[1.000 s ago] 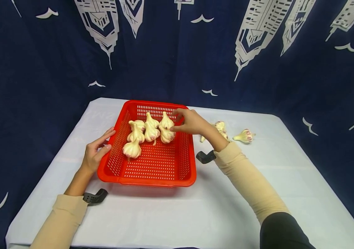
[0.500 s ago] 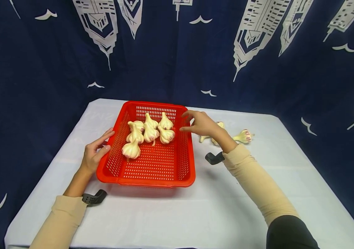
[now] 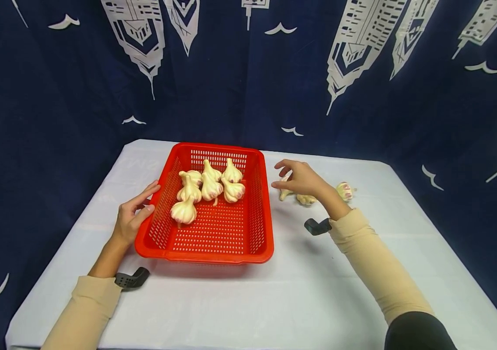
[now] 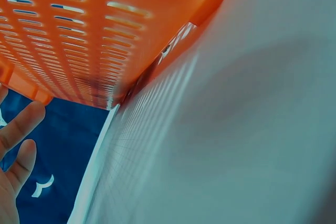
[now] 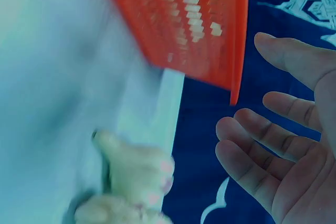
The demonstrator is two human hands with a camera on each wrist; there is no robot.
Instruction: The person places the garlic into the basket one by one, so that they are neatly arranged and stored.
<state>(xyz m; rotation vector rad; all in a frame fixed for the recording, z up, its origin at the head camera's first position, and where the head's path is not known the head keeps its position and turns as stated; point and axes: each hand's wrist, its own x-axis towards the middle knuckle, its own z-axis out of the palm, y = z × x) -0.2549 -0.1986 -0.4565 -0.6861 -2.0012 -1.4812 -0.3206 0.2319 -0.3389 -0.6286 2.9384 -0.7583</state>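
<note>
A red perforated plastic basket (image 3: pixel 213 256) stands on the white-covered table with several garlic bulbs (image 3: pixel 184 212) inside, grouped toward its back and left. My left hand (image 3: pixel 131 218) rests at the basket's left rim, its fingers extended along the side; the left wrist view shows them beside the rim. Just right of the basket, my right hand (image 3: pixel 302 180) hovers with relaxed, spread fingers and nothing in them. Below and behind it lie a few garlic bulbs (image 3: pixel 306 200), partly hidden by the hand. The right wrist view shows a blurred garlic bulb (image 5: pixel 137 169) below the fingers.
Another garlic bulb (image 3: pixel 345 191) lies farther right, partly behind the right forearm. A dark blue curtain (image 3: pixel 248 97) with white printed shapes hangs behind the table. White cloth (image 3: pixel 248 311) covers the table, whose right edge slants away.
My right hand has come out from over the garlic in the basket and moved right, past the rim, to above the bulbs on the table. My left hand has stayed at the rim.
</note>
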